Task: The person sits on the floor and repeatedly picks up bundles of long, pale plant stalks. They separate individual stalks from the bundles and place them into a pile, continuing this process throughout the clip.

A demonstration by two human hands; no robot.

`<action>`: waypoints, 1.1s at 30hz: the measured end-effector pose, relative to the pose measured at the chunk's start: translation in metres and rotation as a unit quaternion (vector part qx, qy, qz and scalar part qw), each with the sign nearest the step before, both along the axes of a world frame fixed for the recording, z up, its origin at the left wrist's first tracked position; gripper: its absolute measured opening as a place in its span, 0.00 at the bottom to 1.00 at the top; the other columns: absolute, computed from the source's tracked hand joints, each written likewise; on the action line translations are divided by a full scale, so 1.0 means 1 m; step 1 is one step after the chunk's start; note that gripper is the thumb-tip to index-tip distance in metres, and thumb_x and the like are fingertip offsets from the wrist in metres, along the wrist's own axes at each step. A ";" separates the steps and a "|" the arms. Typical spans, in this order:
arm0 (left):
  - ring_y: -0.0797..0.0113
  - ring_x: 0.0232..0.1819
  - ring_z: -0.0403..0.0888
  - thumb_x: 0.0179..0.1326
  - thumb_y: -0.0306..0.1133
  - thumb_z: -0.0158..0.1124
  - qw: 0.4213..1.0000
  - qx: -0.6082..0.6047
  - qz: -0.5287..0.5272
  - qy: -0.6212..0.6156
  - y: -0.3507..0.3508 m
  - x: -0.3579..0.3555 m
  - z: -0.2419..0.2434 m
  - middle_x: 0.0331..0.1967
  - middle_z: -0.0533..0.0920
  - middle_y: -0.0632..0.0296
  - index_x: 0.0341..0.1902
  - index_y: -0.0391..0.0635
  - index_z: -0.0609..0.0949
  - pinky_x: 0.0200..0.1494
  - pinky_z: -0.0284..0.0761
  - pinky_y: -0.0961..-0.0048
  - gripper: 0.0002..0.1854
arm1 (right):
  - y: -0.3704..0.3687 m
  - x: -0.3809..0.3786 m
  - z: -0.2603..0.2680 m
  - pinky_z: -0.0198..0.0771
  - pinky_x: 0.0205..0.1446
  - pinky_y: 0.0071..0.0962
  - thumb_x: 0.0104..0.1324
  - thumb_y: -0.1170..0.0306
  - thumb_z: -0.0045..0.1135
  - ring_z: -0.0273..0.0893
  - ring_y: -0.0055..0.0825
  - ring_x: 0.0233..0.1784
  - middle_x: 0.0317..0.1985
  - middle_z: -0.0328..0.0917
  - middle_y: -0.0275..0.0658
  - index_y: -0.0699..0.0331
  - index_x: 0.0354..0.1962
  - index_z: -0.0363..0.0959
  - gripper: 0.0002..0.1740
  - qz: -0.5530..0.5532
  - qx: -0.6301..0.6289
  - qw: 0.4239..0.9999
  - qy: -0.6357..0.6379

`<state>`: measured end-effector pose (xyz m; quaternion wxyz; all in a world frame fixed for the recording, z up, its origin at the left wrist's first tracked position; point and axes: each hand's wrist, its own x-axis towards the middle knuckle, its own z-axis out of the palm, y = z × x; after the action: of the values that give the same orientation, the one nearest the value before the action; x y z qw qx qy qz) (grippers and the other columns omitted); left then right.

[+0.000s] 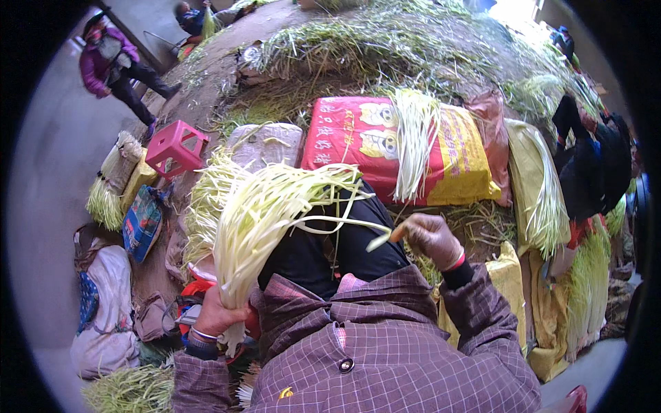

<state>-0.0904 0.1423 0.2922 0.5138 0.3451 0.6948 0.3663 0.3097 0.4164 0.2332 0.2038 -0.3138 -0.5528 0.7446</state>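
My left hand (219, 312) grips the white lower ends of a thick bundle of long, pale yellow-green leafy stalks (263, 222). The bundle fans up and across my dark trousers (356, 232). At the right, my right hand (431, 240) pinches the end of a single leaf (356, 223) that stretches out from the bundle. Its pale tip hangs below the fingers. More pale stalks (204, 206) lie just left of the bundle. Ahead of my knees, a smaller bunch of stalks (415, 144) is draped over a red and yellow printed sack (351, 134).
A pink plastic stool (175, 149) stands at the left near tied bundles (111, 175). A person in purple (111, 57) is beyond it. Loose greens (361, 46) heap up ahead. Yellow sacks (534, 180) and hanging stalks (588, 289) are right, beside another person (594, 160).
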 end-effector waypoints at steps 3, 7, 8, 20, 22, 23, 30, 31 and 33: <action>0.76 0.36 0.79 0.46 0.25 0.77 0.999 0.039 -0.009 0.029 0.026 0.004 0.028 0.35 0.82 0.70 0.50 0.41 0.81 0.43 0.76 0.74 0.25 | -0.024 -0.028 0.041 0.70 0.36 0.18 0.77 0.61 0.57 0.71 0.12 0.30 0.34 0.82 0.28 0.65 0.47 0.85 0.16 0.110 0.028 0.994 -0.001; 0.76 0.37 0.79 0.48 0.26 0.76 0.985 0.095 -0.082 0.116 0.059 -0.001 0.060 0.36 0.82 0.69 0.52 0.41 0.81 0.43 0.77 0.72 0.24 | -0.051 -0.092 0.038 0.77 0.51 0.26 0.75 0.64 0.58 0.80 0.21 0.43 0.44 0.85 0.37 0.67 0.57 0.79 0.19 0.261 0.111 0.957 0.056; 0.76 0.38 0.79 0.49 0.25 0.75 0.980 0.105 -0.089 0.141 0.064 0.005 0.078 0.37 0.83 0.68 0.52 0.40 0.81 0.43 0.77 0.72 0.24 | -0.053 -0.114 0.028 0.77 0.54 0.27 0.73 0.64 0.59 0.81 0.24 0.45 0.46 0.84 0.39 0.66 0.59 0.78 0.21 0.263 0.174 0.945 0.093; 0.67 0.47 0.81 0.42 0.22 0.72 0.928 0.139 -0.227 0.262 0.108 0.028 0.079 0.46 0.85 0.56 0.60 0.39 0.79 0.53 0.78 0.69 0.34 | 0.099 -0.128 -0.049 0.74 0.63 0.35 0.68 0.60 0.62 0.81 0.38 0.56 0.55 0.82 0.48 0.66 0.63 0.74 0.29 -0.111 0.433 0.894 0.016; 0.62 0.48 0.83 0.40 0.22 0.71 0.958 0.055 -0.205 0.192 0.097 0.024 0.043 0.47 0.85 0.53 0.61 0.39 0.78 0.54 0.78 0.68 0.36 | 0.120 -0.057 -0.098 0.74 0.62 0.34 0.68 0.58 0.61 0.83 0.37 0.55 0.53 0.84 0.48 0.67 0.60 0.75 0.28 -0.160 0.342 0.925 -0.032; 0.59 0.49 0.84 0.38 0.24 0.72 0.936 0.031 -0.232 0.263 0.089 0.016 0.021 0.47 0.86 0.50 0.59 0.40 0.79 0.55 0.79 0.66 0.36 | 0.124 -0.020 -0.123 0.75 0.62 0.34 0.68 0.57 0.61 0.83 0.36 0.54 0.52 0.85 0.47 0.68 0.59 0.76 0.28 -0.180 0.282 0.942 -0.039; 0.60 0.54 0.84 0.40 0.20 0.68 0.979 0.051 -0.149 0.133 0.046 0.019 -0.035 0.51 0.85 0.53 0.63 0.38 0.77 0.61 0.76 0.68 0.38 | 0.029 0.151 -0.213 0.78 0.33 0.24 0.72 0.69 0.56 0.82 0.23 0.29 0.33 0.86 0.39 0.70 0.46 0.82 0.13 -0.270 0.005 0.932 -0.241; 0.59 0.55 0.84 0.40 0.20 0.68 0.974 0.048 -0.156 0.155 0.048 0.019 -0.038 0.51 0.85 0.53 0.64 0.38 0.77 0.61 0.76 0.68 0.38 | 0.015 0.153 -0.206 0.77 0.30 0.22 0.73 0.71 0.53 0.81 0.20 0.26 0.32 0.85 0.39 0.68 0.46 0.82 0.12 -0.305 0.004 0.927 -0.217; 0.58 0.55 0.84 0.40 0.21 0.67 0.965 0.043 -0.169 0.196 0.049 0.018 -0.044 0.51 0.85 0.52 0.64 0.39 0.76 0.61 0.76 0.67 0.39 | 0.006 0.152 -0.185 0.74 0.27 0.19 0.75 0.71 0.53 0.78 0.17 0.23 0.30 0.85 0.37 0.67 0.46 0.82 0.11 -0.355 0.011 0.926 -0.125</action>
<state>-0.0728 0.1917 0.2478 0.4070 0.5446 0.6966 0.2290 0.4622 0.4221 0.0485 0.3880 -0.5777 -0.4345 0.5717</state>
